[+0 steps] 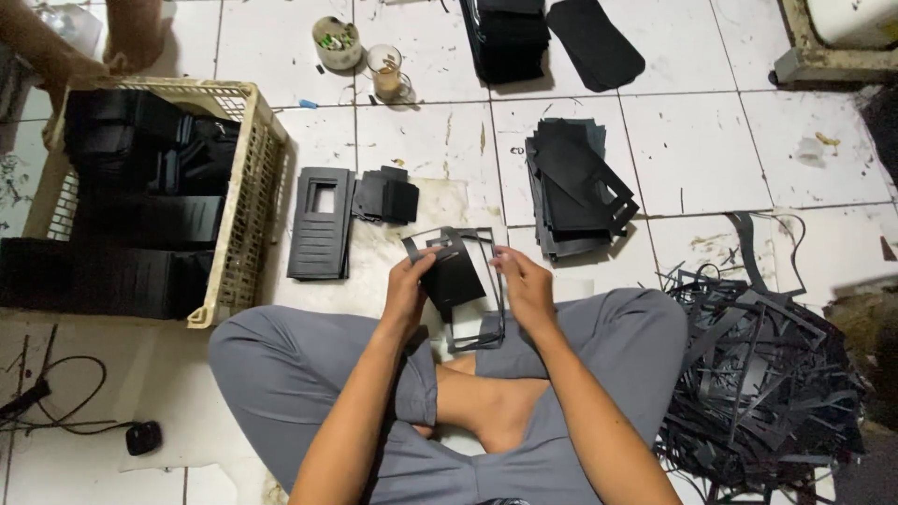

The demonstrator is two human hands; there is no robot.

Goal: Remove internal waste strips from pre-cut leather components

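I sit cross-legged on a white tiled floor. My left hand [408, 292] grips a black die-cut sheet [451, 279] at its left side. My right hand [526, 285] holds the thin black frame strip [496, 309] along the sheet's right edge, which hangs partly loose. Both hands are over my lap. A stack of uncut black sheets [575, 187] lies just beyond my right hand. A flat pile of finished black panels with a window cut-out [321, 223] lies beyond my left hand, beside a small pile of black pieces [385, 195].
A cream plastic basket [251, 178] full of black parts stands at left. A heap of black offcut strips [758, 374] lies at right. Two small cups [337, 42] stand at the back, near more black stacks [505, 37]. Another person's legs [131, 33] are at top left.
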